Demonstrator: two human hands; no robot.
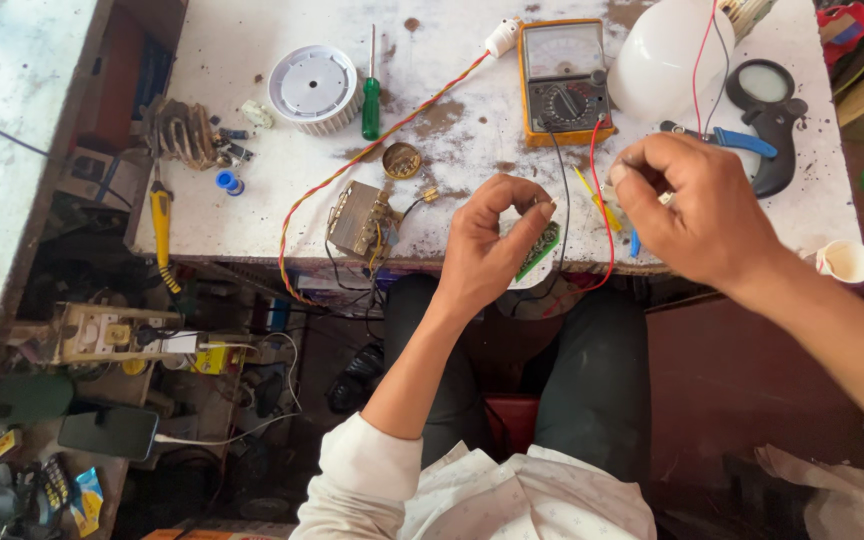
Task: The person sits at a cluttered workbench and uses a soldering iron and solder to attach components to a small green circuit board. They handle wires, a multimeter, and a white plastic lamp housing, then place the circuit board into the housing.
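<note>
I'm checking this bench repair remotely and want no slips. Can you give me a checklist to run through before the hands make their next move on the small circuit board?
1. Green circuit board pinched firmly in left hand: ok.
2. Right hand has a probe in its fingers: cannot tell, the fingers hide what they pinch.
3. Red and black test leads run from the yellow multimeter toward the hands: ok.
4. Meter dial range suits the test: cannot tell, too small.
5. Board held over the table edge, not resting on it: ok.
6. Blue-handled pliers lie apart from the leads: not ok, they sit close by.
</note>
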